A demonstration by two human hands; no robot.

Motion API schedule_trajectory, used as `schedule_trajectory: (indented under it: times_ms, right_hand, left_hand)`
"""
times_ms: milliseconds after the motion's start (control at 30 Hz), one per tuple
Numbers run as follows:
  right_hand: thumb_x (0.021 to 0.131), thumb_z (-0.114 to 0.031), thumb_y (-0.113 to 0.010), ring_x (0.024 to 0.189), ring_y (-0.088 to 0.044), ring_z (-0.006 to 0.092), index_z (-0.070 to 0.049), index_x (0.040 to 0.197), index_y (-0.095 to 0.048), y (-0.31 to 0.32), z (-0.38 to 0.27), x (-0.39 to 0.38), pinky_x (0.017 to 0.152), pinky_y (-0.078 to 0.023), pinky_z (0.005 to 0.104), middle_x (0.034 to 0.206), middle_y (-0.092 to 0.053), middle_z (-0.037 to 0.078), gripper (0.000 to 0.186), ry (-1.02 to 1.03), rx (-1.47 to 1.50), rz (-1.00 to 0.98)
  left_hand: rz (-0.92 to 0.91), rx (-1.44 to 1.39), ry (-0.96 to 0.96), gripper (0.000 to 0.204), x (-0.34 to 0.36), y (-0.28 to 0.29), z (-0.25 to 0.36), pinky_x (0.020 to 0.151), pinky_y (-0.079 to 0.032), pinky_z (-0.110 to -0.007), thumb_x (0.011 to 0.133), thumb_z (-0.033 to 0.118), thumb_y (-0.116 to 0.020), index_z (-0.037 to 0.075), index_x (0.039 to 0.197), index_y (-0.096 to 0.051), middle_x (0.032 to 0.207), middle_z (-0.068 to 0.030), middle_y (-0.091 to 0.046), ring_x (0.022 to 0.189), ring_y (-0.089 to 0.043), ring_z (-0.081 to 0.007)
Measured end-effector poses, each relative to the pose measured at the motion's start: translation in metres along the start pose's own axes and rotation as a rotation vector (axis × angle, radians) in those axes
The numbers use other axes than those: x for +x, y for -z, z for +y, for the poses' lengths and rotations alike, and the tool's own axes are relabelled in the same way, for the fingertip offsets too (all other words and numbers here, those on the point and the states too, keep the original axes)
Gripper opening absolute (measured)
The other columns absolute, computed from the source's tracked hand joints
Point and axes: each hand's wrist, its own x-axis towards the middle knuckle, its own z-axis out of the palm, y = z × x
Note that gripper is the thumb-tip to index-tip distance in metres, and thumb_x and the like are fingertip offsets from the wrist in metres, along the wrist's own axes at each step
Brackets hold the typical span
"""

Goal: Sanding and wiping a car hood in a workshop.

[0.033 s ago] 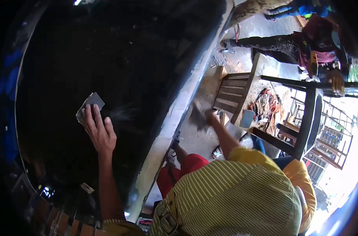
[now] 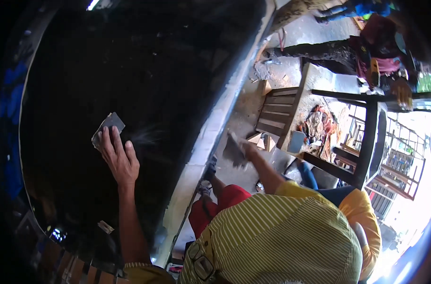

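Observation:
My left hand (image 2: 121,158) lies palm down on a folded grey sheet of sandpaper (image 2: 112,124), pressing it with straight fingers against a wide, glossy black panel (image 2: 130,57). The thumb rests apart on the bare black surface. Pale dusty streaks show just right of the fingers. Beyond the panel's pale edge (image 2: 211,125), my right hand (image 2: 247,150) hangs over the floor. Its fingers are closed on a flat, dark grey thing (image 2: 233,152), smeared by motion so that its kind does not show.
A small brownish scrap (image 2: 105,227) lies on the panel near my left forearm. To the right stand a slatted wooden piece (image 2: 279,109), a dark wooden frame (image 2: 369,142) and a heap of rags (image 2: 322,125). A co-worker (image 2: 378,57) handles the frame; an orange sleeve (image 2: 367,232) shows behind me.
My right hand and the grey thing have swung slightly toward me and to the left. The left hand with the sandpaper has hardly moved.

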Motion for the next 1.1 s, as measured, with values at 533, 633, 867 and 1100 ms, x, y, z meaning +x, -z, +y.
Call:
schedule_trajectory:
  times_ms: [533, 633, 867, 1100]
  right_hand:
    - [0.080, -0.045, -0.048, 0.070, -0.058, 0.0195, -0.001, 0.109, -0.048, 0.075, -0.117, -0.217, 0.063, -0.049, 0.0309, 0.089, -0.058, 0.011, 0.053, 0.031, 2.002, -0.088]
    - [0.082, -0.044, -0.043, 0.074, -0.059, 0.0183, -0.003, 0.107, -0.050, 0.064, -0.126, -0.242, 0.068, -0.049, 0.0311, 0.091, -0.059, 0.010, 0.049, 0.209, 2.106, -0.017]
    - [0.085, -0.049, -0.035, 0.093, -0.055, 0.0203, -0.007, 0.115, -0.045, 0.032, -0.150, -0.289, 0.081, -0.045, 0.0345, 0.107, -0.054, 0.011, 0.053, 0.466, 2.232, -0.014]
    - [0.087, -0.042, -0.038, 0.097, -0.051, 0.0209, -0.009, 0.117, -0.044, 0.041, -0.174, -0.297, 0.085, -0.040, 0.0311, 0.107, -0.053, 0.010, 0.046, 0.443, 2.201, 0.156]
  left_hand:
    - [-0.025, 0.255, 0.203, 0.047, -0.030, 0.027, 0.023, 0.098, -0.023, -0.044, 0.085, 0.032, -0.041, 0.012, 0.127, -0.034, 0.124, -0.0103, -0.033, 0.117, -0.031, -0.0266]
    - [0.038, 0.273, 0.203, 0.045, -0.054, 0.035, 0.031, 0.098, -0.022, -0.044, 0.084, 0.032, -0.043, 0.012, 0.125, -0.037, 0.127, -0.0116, -0.029, 0.118, -0.028, -0.0279]
    - [0.057, 0.215, 0.214, 0.046, -0.095, 0.043, 0.034, 0.098, -0.020, -0.051, 0.083, 0.031, -0.045, 0.012, 0.124, -0.035, 0.128, -0.0161, -0.024, 0.119, -0.026, -0.0316]
    - [0.034, 0.117, 0.309, 0.053, -0.094, 0.049, 0.031, 0.096, -0.024, -0.047, 0.079, 0.040, -0.048, 0.011, 0.122, -0.037, 0.125, -0.0134, -0.029, 0.117, -0.028, -0.0300]
